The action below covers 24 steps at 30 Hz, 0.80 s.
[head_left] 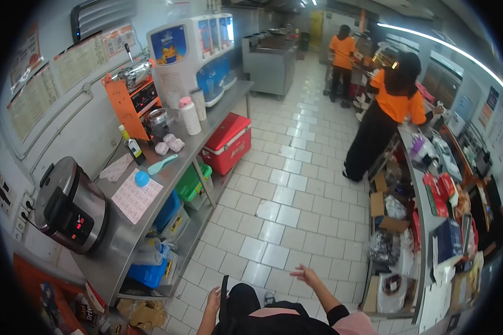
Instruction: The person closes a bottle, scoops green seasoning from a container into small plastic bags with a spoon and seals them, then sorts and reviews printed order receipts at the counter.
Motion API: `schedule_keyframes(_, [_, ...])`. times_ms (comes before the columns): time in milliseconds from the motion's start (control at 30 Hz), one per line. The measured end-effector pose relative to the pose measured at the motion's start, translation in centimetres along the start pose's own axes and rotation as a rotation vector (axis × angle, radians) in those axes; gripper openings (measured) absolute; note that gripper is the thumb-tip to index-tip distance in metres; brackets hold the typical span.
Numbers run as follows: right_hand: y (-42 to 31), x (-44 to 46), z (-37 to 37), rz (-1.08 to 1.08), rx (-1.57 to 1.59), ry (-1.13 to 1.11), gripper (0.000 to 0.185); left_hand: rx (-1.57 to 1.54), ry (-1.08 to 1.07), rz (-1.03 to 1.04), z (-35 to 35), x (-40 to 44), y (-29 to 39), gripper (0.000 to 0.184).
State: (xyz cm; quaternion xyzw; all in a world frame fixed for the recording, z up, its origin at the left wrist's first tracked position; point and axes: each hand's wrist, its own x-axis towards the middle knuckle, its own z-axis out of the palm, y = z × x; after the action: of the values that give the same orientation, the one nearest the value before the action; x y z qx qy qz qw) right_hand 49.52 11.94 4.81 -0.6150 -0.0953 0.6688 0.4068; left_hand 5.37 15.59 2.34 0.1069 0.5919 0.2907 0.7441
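Observation:
My right hand (305,275) reaches forward over the tiled floor, fingers spread and holding nothing. Lower left, my left hand (213,300) hangs beside my leg with its fingers loosely extended. A dark strap (224,296) hangs right next to it, and I see no object in that hand. Both hands are in mid-air, apart from the counters. Nearest to the left hand is the steel table (110,262), with a rice cooker (72,204), a pink printed sheet (137,196) and a light green scoop (162,164) on it.
A drink dispenser (192,56) stands farther along the table, with a red cooler (227,144) below. Two people in orange shirts work at the right counter, one nearer (394,95), one farther (341,53). Open cardboard boxes (394,223) fill the lower shelf. A tiled aisle (279,184) runs between.

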Motion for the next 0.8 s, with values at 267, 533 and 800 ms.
schedule_keyframes(267, [-26.0, 14.6, 18.7, -0.563, -0.344, -0.076, 0.041, 0.391, 0.305, 0.212, 3.1, 5.1, 13.5, 0.028])
schedule_keyframes(533, [-36.2, 23.8, 38.2, -0.619, -0.823, -0.498, 0.051, 0.587, 0.123, 0.614, 6.5, 9.8, 36.0, 0.026])
schedule_keyframes(800, [-52.4, 34.4, 50.2, -0.987, -0.762, -0.394, 0.067, 0.541, -0.112, 0.875, 16.9, 11.5, 59.1, 0.024])
